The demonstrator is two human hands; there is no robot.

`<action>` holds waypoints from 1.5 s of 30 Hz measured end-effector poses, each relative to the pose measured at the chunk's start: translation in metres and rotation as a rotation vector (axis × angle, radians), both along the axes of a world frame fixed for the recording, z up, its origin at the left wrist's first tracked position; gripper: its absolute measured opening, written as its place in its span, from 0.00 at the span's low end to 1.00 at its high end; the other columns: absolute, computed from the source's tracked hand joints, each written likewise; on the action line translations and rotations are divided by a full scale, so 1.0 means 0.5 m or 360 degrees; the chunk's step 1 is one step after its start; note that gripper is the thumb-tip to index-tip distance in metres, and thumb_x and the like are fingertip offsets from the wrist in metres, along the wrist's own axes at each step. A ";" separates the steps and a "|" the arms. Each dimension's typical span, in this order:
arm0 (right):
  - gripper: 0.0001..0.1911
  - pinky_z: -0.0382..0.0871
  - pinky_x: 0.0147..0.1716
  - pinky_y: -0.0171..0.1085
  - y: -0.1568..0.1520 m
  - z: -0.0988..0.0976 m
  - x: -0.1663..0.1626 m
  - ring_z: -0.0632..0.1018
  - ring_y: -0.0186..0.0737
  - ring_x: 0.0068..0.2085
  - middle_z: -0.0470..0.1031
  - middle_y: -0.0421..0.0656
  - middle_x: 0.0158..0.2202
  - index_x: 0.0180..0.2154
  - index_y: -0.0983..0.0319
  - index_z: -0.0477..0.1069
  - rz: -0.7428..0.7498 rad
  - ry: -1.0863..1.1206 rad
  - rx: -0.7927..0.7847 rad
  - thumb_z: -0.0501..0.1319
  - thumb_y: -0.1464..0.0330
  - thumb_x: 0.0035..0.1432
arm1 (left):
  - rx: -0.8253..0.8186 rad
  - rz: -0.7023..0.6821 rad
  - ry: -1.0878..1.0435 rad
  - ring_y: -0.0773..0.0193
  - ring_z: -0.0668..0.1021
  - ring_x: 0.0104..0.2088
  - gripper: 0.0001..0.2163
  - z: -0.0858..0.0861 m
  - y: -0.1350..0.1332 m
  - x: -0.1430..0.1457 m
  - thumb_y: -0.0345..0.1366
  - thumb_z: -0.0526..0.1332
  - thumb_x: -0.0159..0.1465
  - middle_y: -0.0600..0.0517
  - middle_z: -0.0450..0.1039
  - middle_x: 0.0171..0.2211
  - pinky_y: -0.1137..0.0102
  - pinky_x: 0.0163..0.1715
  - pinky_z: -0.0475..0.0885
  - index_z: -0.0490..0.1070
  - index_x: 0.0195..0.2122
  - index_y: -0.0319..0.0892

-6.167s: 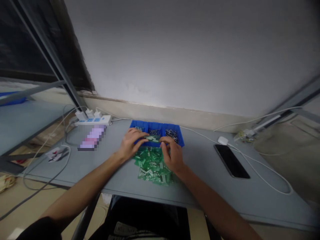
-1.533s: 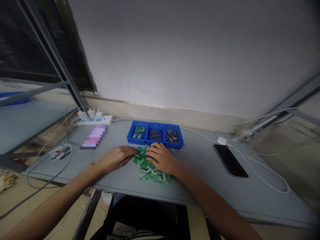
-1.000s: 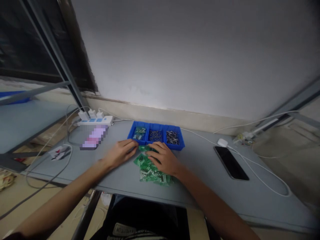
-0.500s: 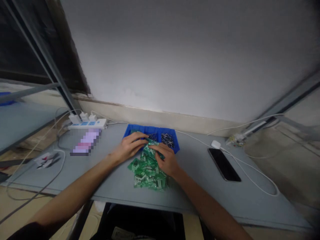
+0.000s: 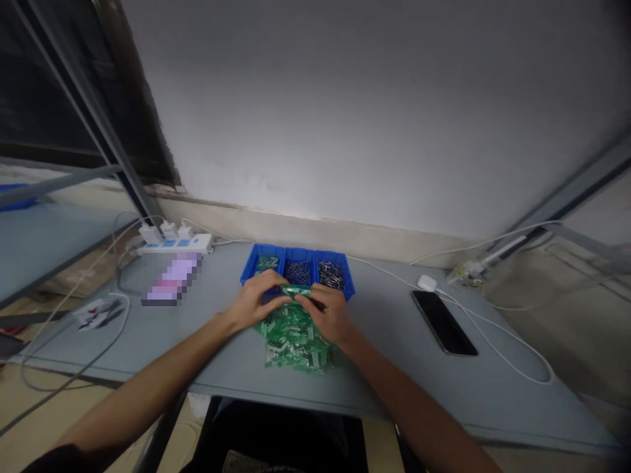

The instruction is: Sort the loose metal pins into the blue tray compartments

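Observation:
Between my two hands is a small green plastic bag [image 5: 297, 290], pinched at both upper ends. My left hand [image 5: 253, 301] grips its left side with thumb and fingers, and my right hand [image 5: 329, 314] grips its right side. Below them lies a pile of similar green bags [image 5: 298, 345] with small pale and metallic parts inside. Just beyond my hands stands a blue three-part bin [image 5: 349, 284]. Its left compartment holds green bags [image 5: 267, 264], the middle one metal screws or pins [image 5: 298, 272], the right one darker metal pieces [image 5: 330, 274].
A black phone [image 5: 444, 323] lies at the right beside a white charger [image 5: 426, 283] and its cable. At the left are a white power strip [image 5: 177, 244], a blurred-out phone-like object [image 5: 173, 278] and crumpled wrapping [image 5: 97, 314]. A wall rises behind the grey table [image 5: 389, 368].
My left hand has drawn back from over the bin's left compartment, uncovering the green bags there. Both hands now pinch the green bag by its two sides, thumbs close together.

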State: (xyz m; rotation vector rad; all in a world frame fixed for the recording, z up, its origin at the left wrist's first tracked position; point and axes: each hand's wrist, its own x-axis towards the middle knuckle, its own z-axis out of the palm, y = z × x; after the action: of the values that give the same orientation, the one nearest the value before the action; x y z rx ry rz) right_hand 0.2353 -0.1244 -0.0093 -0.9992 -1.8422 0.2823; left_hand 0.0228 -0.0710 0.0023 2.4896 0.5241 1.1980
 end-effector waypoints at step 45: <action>0.15 0.67 0.24 0.33 0.013 -0.028 -0.012 0.73 0.34 0.22 0.66 0.31 0.23 0.35 0.56 0.59 -0.0009 0.0866 -0.0419 0.67 0.61 0.61 | -0.0086 0.0173 -0.0130 0.64 0.77 0.36 0.07 -0.008 0.000 0.005 0.37 0.64 0.68 0.50 0.78 0.38 0.69 0.37 0.74 0.76 0.45 0.42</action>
State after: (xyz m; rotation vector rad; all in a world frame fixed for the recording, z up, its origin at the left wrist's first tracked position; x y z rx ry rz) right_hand 0.2292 -0.1178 -0.0231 -0.9837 -1.3260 0.7320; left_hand 0.0253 -0.0708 -0.0015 2.3822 0.6681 1.3021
